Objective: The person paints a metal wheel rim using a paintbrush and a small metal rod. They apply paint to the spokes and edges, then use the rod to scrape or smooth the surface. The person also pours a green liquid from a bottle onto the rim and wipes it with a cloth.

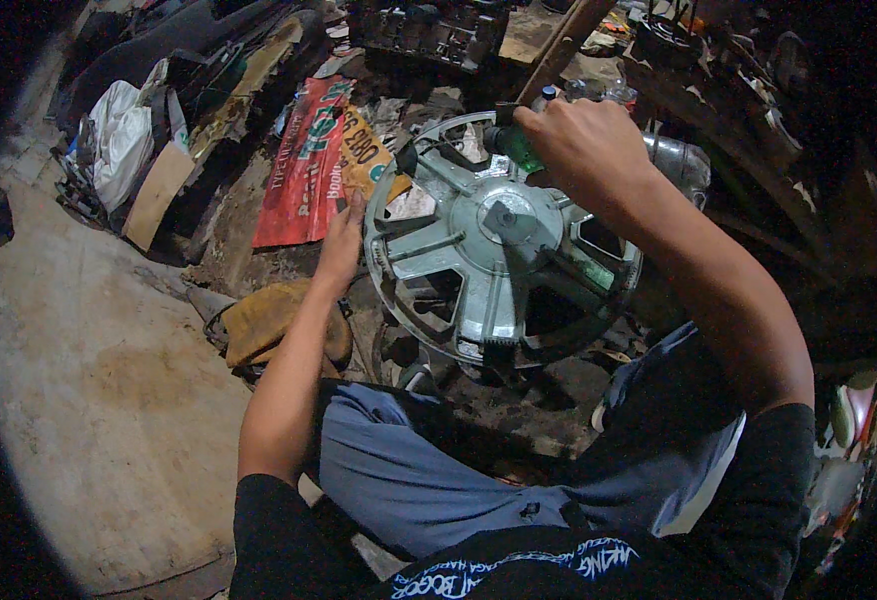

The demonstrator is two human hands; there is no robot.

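Wheel (pixel 531 238) held in curled left grip (pixel 342 240).

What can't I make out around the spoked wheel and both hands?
All in the head view:
Green object: partly covered by the right hand; its kind is unclear.
Left hand: its grip at the rim, too small and dim.
Spoked wheel: underside, hidden by its upper face.
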